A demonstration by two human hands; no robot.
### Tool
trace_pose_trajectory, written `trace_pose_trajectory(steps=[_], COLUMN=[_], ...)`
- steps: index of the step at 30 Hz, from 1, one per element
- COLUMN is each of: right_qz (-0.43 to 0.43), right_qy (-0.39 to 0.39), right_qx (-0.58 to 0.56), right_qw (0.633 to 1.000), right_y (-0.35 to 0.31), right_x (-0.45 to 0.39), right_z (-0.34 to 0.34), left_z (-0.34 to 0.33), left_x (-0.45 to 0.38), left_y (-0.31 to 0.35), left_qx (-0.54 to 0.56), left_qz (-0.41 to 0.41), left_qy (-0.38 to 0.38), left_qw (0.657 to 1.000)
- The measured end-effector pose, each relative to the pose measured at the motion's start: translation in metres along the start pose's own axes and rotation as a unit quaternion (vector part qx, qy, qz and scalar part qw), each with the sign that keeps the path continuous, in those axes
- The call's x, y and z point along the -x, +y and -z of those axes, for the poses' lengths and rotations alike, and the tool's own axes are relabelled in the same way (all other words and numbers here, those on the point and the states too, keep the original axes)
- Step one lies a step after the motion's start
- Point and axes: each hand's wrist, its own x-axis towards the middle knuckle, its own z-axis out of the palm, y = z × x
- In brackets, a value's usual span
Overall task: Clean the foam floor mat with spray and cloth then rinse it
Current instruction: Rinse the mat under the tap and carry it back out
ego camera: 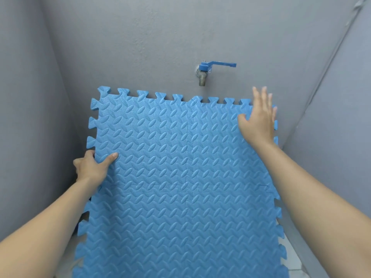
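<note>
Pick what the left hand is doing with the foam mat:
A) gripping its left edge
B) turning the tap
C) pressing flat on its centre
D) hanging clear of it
A: the left hand grips the left edge of the foam mat, thumb lying on its face.

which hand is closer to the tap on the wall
Right. The right hand lies open on the mat's top right corner, just below and right of the tap; the left hand grips the left edge, far lower.

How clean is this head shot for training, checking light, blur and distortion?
Head view: soft, even light, no glare on the blue embossed foam mat; wide-angle lens bends the grey wall corners; right hand fingertips slightly motion-blurred; left hand and blue-handled wall tap sharp.
</note>
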Motion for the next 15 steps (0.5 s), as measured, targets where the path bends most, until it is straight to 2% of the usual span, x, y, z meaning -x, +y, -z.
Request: trace_pose_trajectory(steps=[2, 4, 5, 8, 11, 15], right_qz=[-0.186, -0.340, -0.374, -0.391, -0.403, -0.436], right_qy=[0.016, -0.057, -0.087, -0.121, -0.090, -0.096], right_qx=[-0.009, -0.044, -0.093, -0.210, -0.247, -0.259], right_qw=[0.982, 0.938, 0.919, 0.888, 0.877, 0.856], right_y=[0.054, 0.090, 0.101, 0.128, 0.127, 0.101], right_x=[0.036, 0.073, 0.087, 0.107, 0.114, 0.128], right_z=[-0.003, -0.001, 0.000, -0.004, 0.007, 0.044], left_z=[0.000, 0.000, 0.000, -0.002, 0.007, 0.043], left_x=[0.002, 0.003, 0.003, 0.004, 0.014, 0.052], left_y=[-0.002, -0.005, -0.006, -0.012, -0.017, -0.012], left_qx=[-0.007, -0.011, -0.015, -0.026, -0.039, -0.061], left_qz=[0.006, 0.010, 0.009, -0.003, 0.008, 0.041], left_qy=[-0.004, -0.011, -0.018, -0.041, -0.065, -0.094], left_qw=[1.000, 1.000, 1.000, 0.999, 0.997, 0.993])
